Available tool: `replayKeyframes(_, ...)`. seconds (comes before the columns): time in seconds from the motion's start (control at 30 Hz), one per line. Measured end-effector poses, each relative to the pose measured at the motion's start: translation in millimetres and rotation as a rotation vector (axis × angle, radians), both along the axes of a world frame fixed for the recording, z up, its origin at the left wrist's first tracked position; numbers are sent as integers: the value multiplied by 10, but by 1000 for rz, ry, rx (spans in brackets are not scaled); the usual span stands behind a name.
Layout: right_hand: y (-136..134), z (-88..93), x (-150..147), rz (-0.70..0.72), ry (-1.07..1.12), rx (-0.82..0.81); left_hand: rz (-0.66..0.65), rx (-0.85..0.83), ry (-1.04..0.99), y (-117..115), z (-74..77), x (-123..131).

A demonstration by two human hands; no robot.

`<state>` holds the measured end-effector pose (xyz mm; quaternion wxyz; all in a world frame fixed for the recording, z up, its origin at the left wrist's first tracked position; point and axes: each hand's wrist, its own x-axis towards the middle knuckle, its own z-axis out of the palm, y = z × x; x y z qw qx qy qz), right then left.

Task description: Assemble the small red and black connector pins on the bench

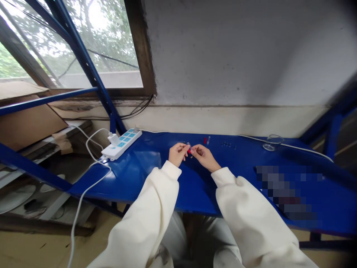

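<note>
My left hand [177,153] and my right hand [205,156] meet over the blue table [195,190], fingertips pinched close together. Between them is a small red piece [189,151] with a clear part beside it; its exact kind is too small to tell. The left fingers are closed on this piece. My right thumb and forefinger pinch at its right side, and what they grip is hidden. Just behind the hands lie another small red piece [205,140] and a clear tube-like piece [208,140]. Several tiny clear pieces [228,144] are scattered to their right.
A white power strip [122,144] with a plugged-in charger stands at the table's left edge, its cable hanging down. Clear round items [269,147] lie near the back right by a white cable. A blurred-out dark object [284,193] rests at right. Blue shelf posts [95,74] rise at left.
</note>
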<state>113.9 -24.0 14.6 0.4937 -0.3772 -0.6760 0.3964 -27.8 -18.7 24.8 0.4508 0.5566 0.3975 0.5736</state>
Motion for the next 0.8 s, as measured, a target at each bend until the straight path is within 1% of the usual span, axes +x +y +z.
replayKeyframes(0.1, -7, 0, 9, 14, -55, 14, -30, 12, 33, 8, -21, -2)
replayKeyframes(0.27, -38, 43, 15, 33, -116, 15, -33, 74, 90, -3, -21, -9)
replayKeyframes(0.47, -68, 41, 3, 59, -149, 5, -84, 61, 156, -15, -8, -7)
replayKeyframes(0.6, -54, 32, 21, 33, -222, 31, -37, 107, 243, -9, -38, 0)
replayKeyframes(0.63, -37, 31, 46, 10, -249, 41, -15, 123, 271, -9, -49, 1)
replayKeyframes(0.7, 19, 17, 128, -93, -318, 66, 26, 168, 341, -12, -73, 2)
replayKeyframes(0.8, 145, -55, 302, -389, -432, 88, 25, 237, 477, -27, -108, 10)
